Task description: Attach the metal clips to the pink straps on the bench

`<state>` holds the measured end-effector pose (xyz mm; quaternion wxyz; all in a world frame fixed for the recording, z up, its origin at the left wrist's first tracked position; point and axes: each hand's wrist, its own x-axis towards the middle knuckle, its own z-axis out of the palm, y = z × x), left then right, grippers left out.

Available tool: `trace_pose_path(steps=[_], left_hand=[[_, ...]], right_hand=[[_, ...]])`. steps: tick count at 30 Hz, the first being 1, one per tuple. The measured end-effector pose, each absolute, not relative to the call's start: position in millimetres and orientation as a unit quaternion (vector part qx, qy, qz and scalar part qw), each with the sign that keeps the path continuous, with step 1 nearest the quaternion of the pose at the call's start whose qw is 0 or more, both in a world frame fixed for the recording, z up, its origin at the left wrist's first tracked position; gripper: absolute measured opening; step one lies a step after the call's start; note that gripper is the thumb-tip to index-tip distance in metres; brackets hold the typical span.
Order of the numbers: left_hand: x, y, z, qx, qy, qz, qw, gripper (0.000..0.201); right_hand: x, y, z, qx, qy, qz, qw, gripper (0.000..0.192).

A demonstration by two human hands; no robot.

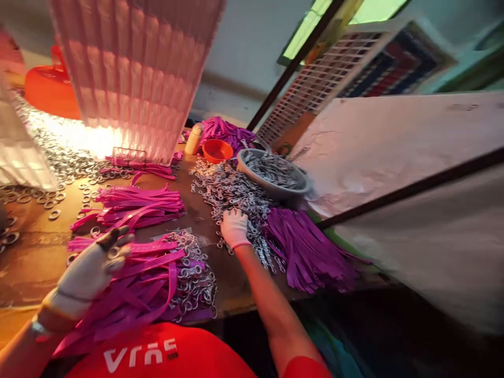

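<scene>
Right hand (235,227) gloved, fingers spread flat on heap of metal clips (232,194), mid worktop (31,262); seemingly picking clip, pinch needed next. Left hand (92,268) gloved, half open, hovering over near pile of magenta lanyard straps (137,294), holding nothing visible. Straps' long axis left-right, ringed ends pointing right. Grey bowl (275,176) of clips far right.

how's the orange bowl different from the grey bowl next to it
The orange bowl is smaller and looks empty inside; the grey bowl is wider and heaped with metal clips. The orange bowl sits farther back, the grey bowl nearer the right hand. Both are round and rest on the table.
</scene>
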<state>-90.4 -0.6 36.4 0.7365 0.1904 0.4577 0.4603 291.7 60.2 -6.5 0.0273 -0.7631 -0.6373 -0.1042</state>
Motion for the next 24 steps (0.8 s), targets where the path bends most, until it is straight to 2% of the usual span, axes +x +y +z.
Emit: trace_pose_path(steps=[6,11,14,17,20,22,24], left_hand=[[-83.1,-6.9,52.1,0.000,0.351,0.500,0.792,0.044],[-88.3,-30.8,46.0,0.015,0.318,0.475,0.820,0.028],[-88.8,-40.3,34.7,0.119,0.335,0.477,0.803,0.027],[-87.0,-45.2,28.9,0.210,0.376,0.474,0.768,0.037],[-83.7,-49.4,30.4,0.247,0.420,0.468,0.737,0.030],[-81.4,-53.0,31.9,0.274,0.426,0.463,0.727,0.028],[-78.1,-56.8,31.0,0.310,0.425,0.441,0.727,0.024]], right_hand=[[305.5,51.9,-49.9,-0.754,-0.645,-0.099,0.073,0.024],[301.2,42.4,-54.9,-0.738,-0.646,-0.055,0.188,0.034],[286.6,33.8,-43.3,-0.707,-0.652,-0.007,0.274,0.039],[261.5,14.8,-18.9,-0.656,-0.672,0.039,0.341,0.031],[224.3,-11.9,13.0,-0.590,-0.693,0.084,0.405,0.022],[194.2,-28.9,32.4,-0.530,-0.732,0.119,0.410,0.021],[163.3,-41.8,46.4,-0.477,-0.791,0.121,0.363,0.028]])
